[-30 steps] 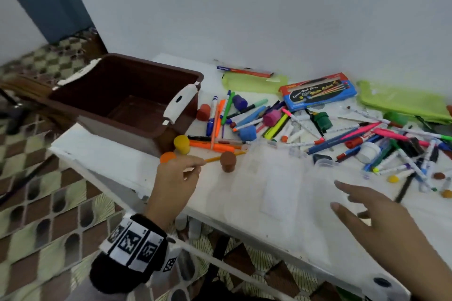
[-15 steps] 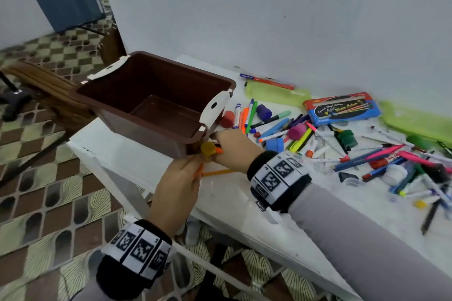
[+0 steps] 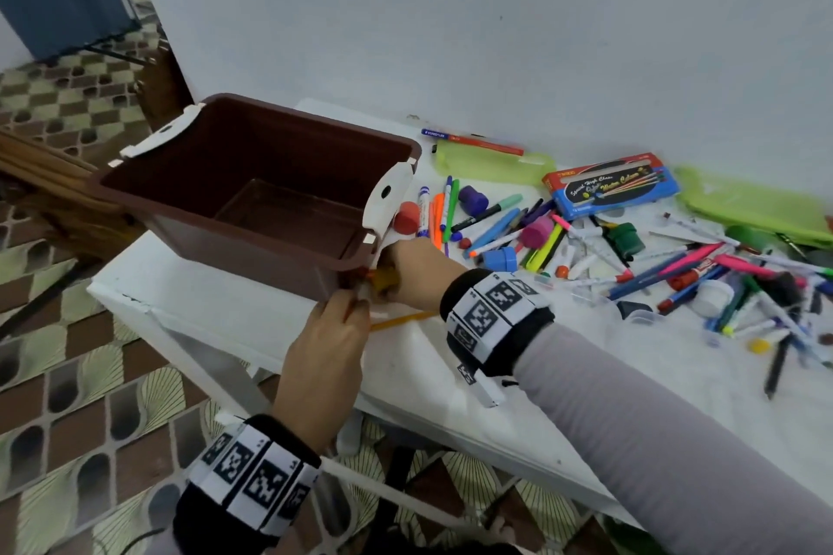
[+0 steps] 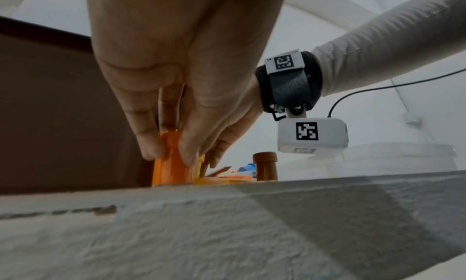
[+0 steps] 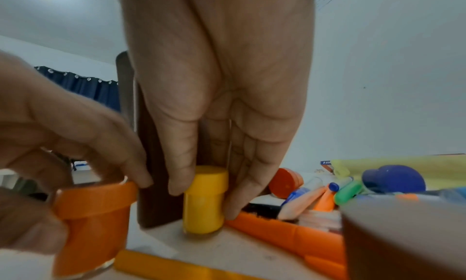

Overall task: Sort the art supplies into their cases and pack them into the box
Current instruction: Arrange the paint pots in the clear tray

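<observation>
An empty brown box stands on the left end of the white table. At its near right corner my left hand pinches an orange paint pot by its cap, thumb and finger on either side; the pot stands upright on the table. Right beside it my right hand grips a yellow paint pot between thumb and fingers, also upright against the box wall. In the head view both pots are mostly hidden behind my hands.
A brown paint pot stands just right of my hands. Loose markers and pots cover the table's right half. At the back lie a blue watercolour box and green pouches. An orange marker lies beside the yellow pot.
My right hand has crossed from the right side of the table to the box corner and taken hold of the yellow pot. My left hand stays on the orange pot.
</observation>
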